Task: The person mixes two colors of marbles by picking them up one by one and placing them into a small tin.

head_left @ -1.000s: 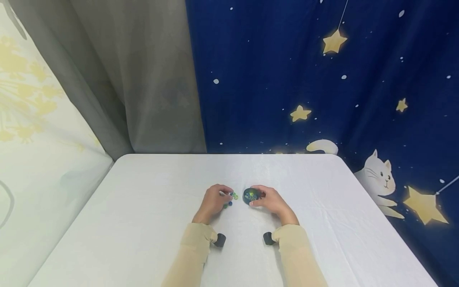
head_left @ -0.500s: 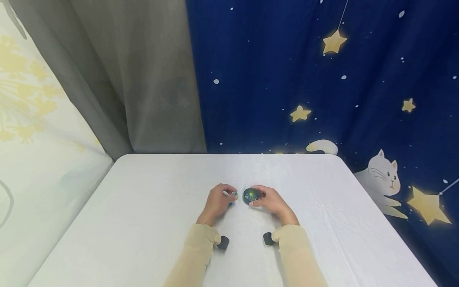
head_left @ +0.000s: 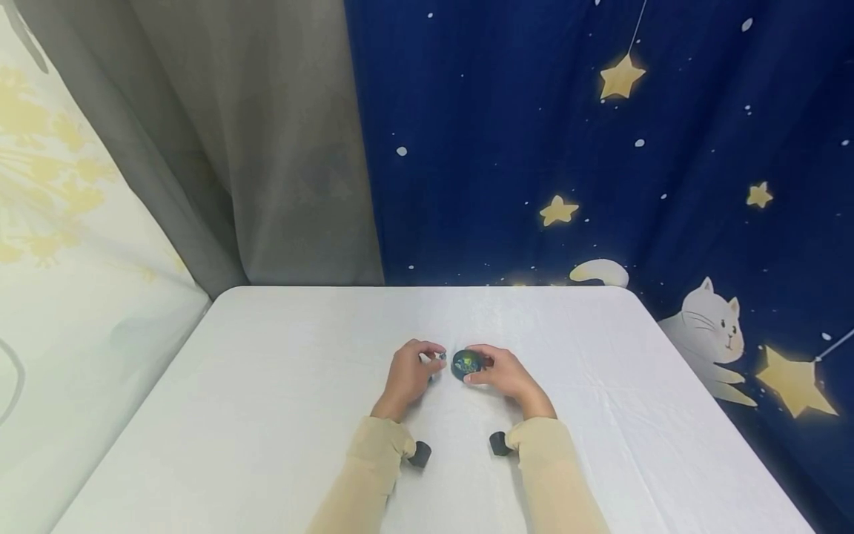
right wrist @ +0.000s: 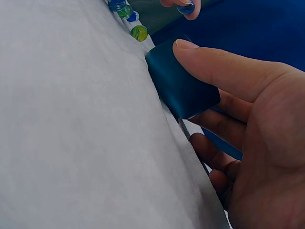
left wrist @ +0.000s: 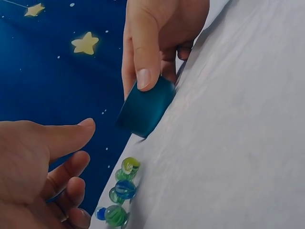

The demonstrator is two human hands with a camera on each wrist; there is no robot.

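Here the right hand (head_left: 505, 377) grips a small dark teal cup (head_left: 466, 363) on the white table (head_left: 267, 415), while the left hand (head_left: 408, 373), fingers curled and pinching a marble (right wrist: 186, 8), sits just left of it, nearer the loose marbles (left wrist: 121, 191) lying beside the cup.

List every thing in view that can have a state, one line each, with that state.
small teal cup: upright on the table, open-topped, marbles inside, held at its side.
right hand: grips the cup.
left hand: pinches one marble off the cloth.
loose marbles: clustered on the white tablecloth beside the cup.
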